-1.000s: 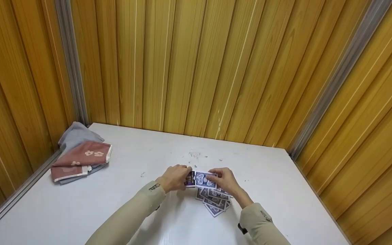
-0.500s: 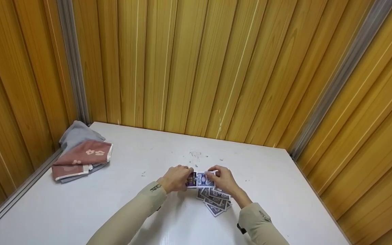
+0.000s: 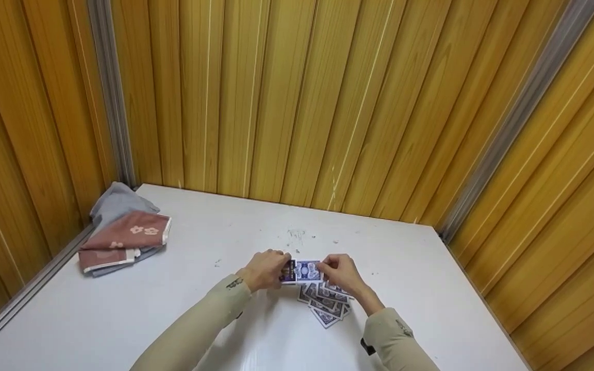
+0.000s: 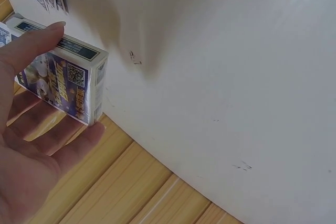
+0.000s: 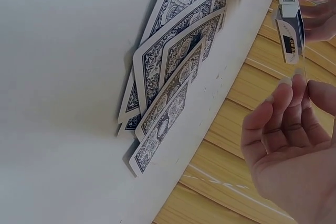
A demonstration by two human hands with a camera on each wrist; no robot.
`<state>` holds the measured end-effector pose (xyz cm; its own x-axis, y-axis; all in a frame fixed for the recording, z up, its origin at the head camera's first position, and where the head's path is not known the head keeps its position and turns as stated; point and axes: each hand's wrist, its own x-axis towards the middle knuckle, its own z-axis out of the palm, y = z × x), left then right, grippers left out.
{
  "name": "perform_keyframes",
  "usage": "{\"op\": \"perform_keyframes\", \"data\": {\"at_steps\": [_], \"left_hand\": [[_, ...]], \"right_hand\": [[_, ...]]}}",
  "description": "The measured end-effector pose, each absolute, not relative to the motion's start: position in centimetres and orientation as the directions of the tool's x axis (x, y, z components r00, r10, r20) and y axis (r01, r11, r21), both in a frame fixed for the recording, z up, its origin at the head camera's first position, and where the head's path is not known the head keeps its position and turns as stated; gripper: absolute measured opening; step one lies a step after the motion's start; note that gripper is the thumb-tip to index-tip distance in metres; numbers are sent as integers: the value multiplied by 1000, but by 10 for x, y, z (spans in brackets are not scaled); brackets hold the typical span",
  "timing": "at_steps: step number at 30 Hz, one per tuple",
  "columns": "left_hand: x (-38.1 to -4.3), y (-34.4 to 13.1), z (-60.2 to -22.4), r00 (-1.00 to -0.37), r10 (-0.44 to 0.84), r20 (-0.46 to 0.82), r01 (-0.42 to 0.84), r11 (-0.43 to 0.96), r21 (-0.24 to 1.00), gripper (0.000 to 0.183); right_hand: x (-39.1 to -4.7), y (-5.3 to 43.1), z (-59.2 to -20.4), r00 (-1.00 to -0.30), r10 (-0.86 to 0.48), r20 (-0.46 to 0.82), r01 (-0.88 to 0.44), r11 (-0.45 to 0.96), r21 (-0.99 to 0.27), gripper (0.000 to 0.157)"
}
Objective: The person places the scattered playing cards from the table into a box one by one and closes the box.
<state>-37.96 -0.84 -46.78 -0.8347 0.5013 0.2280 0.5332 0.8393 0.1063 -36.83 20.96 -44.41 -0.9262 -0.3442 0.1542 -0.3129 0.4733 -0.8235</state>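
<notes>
White table (image 3: pixel 214 221) beneath, left fingers (image 4: pixel 79 148) grip a box (image 4: pixel 52 80), right fingers (image 5: pixel 275 98) pinch a card (image 3: pixel 307 270) by one end.

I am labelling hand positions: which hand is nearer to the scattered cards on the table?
Right. The right hand is raised close to the scattered cards, near their far end; the left hand is farther left, gripping the card box.

Less card (image 3: pixel 308 271) now protrudes right of the box (image 3: pixel 289 271); the right hand's (image 3: pixel 343 272) thumb has shifted to its right edge.
</notes>
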Motion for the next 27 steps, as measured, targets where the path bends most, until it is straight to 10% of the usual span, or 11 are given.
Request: {"op": "perform_keyframes", "data": {"at_steps": [27], "left_hand": [[-378, -6, -464, -846, 499, 188, 519, 852, 75, 57]], "right_hand": [[-388, 215, -468, -933, -339, 124, -295, 517, -804, 24]]}}
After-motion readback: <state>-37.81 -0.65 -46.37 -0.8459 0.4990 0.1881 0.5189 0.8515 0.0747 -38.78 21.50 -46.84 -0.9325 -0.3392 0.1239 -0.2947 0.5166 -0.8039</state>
